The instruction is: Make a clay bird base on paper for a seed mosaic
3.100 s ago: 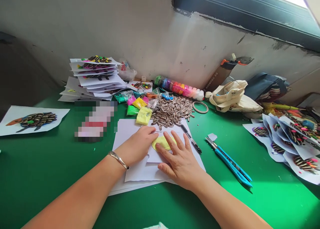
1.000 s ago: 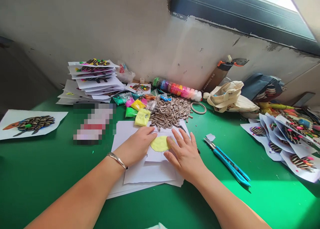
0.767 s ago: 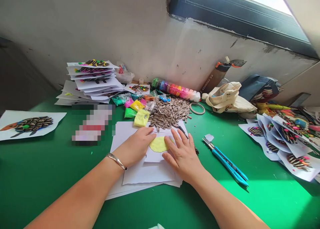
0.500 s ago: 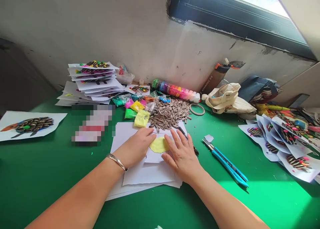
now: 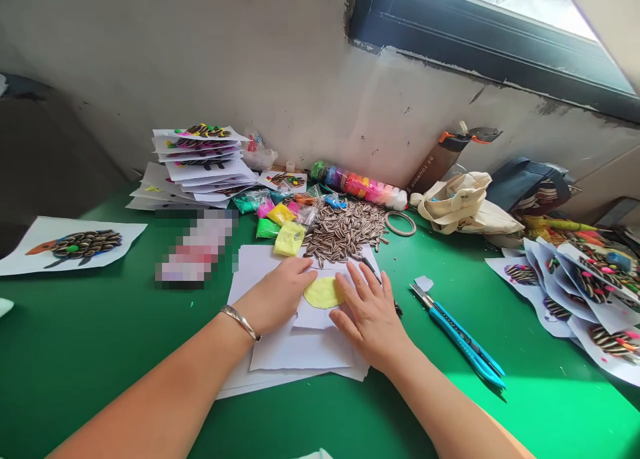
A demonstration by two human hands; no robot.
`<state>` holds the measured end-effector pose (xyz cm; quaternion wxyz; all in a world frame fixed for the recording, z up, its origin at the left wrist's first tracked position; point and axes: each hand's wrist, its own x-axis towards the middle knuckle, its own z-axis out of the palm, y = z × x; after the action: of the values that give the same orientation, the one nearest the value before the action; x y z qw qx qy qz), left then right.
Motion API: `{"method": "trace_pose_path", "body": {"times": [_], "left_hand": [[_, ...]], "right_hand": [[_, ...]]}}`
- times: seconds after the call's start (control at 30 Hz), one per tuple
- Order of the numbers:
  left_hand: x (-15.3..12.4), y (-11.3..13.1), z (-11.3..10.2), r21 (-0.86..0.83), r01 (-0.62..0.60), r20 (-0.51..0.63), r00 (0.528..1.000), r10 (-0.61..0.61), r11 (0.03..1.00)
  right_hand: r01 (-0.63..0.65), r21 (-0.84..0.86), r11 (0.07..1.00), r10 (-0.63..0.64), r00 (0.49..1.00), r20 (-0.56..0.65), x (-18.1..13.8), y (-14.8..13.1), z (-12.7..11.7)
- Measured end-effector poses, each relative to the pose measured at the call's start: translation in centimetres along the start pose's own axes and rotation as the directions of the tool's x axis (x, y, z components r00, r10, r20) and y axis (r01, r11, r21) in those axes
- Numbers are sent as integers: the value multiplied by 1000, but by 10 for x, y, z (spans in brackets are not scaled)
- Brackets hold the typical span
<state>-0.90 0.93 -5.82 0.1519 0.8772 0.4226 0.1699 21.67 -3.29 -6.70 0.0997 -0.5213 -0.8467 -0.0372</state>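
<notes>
A flat, rounded patch of yellow clay [image 5: 325, 293] lies on a small white sheet [image 5: 315, 320] atop several larger sheets of paper [image 5: 300, 357]. On its left side, my left hand [image 5: 276, 295], with a silver bangle at the wrist, rests on the paper, thumb and forefinger stretched toward the clay's edge. My right hand [image 5: 373, 312] is spread open, its fingertips on the clay's right edge and the paper. A black pen [image 5: 371, 268] is partly hidden behind the right hand. Beyond the hands is a heap of striped sunflower seeds [image 5: 345, 229].
Bags of coloured clay [image 5: 289, 239] sit left of the seeds, a tape roll [image 5: 400, 223] to their right. A blue utility knife [image 5: 463, 339] lies right of my hand, blade out. Seed pictures are stacked at back left [image 5: 200, 172] and right [image 5: 575, 285]; a bottle [image 5: 435, 159] leans on the wall.
The view has turned slightly left, so the whole scene sits a little farther right. Both hands stay around the yellow clay with hardly any visible movement.
</notes>
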Motion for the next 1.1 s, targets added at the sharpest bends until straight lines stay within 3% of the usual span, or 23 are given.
{"method": "trace_pose_path", "body": {"times": [0.23,0.33,0.57,1.1], "left_hand": [[0,0,-1,8,7,29,1000,-7,1000],[0,1,-2,9,18,52,998,-18,1000],[0,3,-6,-3,70,108,992,-70,998],[-2,1,-2,-16,45,93,995,-43,999]], "right_hand": [[47,108,993,-31,989,-142,-5,14,-13],[23,174,984,13,979,-204,-4,21,-21],[-18,197,980,20,1000,-9,-3,20,-25],[-26,80,996,21,998,63,-3,9,-27]]}}
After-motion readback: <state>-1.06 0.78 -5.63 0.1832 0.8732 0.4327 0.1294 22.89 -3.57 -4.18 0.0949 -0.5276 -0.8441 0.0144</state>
